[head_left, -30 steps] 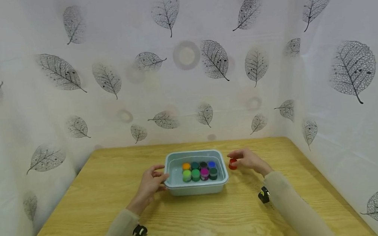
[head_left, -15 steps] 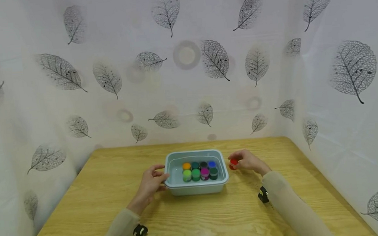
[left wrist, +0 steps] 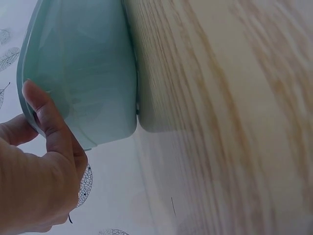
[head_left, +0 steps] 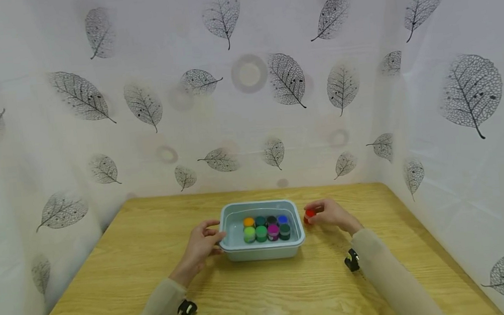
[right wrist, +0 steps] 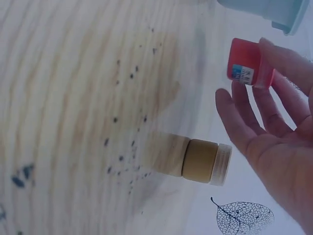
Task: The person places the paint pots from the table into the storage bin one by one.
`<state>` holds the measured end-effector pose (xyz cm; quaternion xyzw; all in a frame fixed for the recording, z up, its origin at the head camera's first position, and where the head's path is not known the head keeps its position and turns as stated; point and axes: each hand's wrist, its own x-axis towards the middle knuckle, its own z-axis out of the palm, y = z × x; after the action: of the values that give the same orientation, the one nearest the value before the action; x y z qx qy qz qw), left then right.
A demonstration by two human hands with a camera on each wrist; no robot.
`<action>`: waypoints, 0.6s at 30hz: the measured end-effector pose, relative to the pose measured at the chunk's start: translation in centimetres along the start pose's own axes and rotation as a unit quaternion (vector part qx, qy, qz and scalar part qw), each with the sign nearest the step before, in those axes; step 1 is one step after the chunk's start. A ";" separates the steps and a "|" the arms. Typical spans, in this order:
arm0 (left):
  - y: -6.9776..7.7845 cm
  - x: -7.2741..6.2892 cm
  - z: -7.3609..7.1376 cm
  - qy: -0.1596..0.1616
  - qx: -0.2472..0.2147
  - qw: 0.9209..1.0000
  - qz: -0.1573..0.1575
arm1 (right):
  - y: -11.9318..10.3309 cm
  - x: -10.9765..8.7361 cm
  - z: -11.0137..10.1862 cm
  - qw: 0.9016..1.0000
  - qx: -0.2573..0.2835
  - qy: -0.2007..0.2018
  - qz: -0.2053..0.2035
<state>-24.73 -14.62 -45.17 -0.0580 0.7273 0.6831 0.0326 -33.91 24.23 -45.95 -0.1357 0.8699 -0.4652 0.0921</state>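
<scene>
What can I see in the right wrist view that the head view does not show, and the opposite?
Only the right wrist view shows a brown jar standing on the table beside the right hand, and the label on the red jar. Only the head view shows the left hand at the tub's left side and eight coloured jars inside it. Both show the right hand holding the red jar, the tub and the wooden table.

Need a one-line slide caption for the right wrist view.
Right hand pinches a red paint pot above the wooden table, a tan pot standing beneath.
</scene>
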 end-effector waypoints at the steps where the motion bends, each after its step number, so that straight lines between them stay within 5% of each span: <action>1: 0.0 0.0 0.0 0.000 0.000 1.000 0.000 | -0.1 0.0 -0.1 1.000 0.008 -0.001 -0.003; 7: 0.0 0.1 -0.1 0.001 -0.001 1.000 0.000 | -0.5 -0.3 -0.3 0.997 0.078 -0.011 -0.013; 18: -0.2 0.3 0.0 0.004 -0.005 1.000 -0.004 | -2.8 -0.5 0.1 0.994 0.105 0.042 -0.008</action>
<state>-25.03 -14.63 -45.43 -0.0632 0.7237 0.6864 0.0321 -32.95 22.81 -43.65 -0.1122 0.8183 -0.5599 0.0652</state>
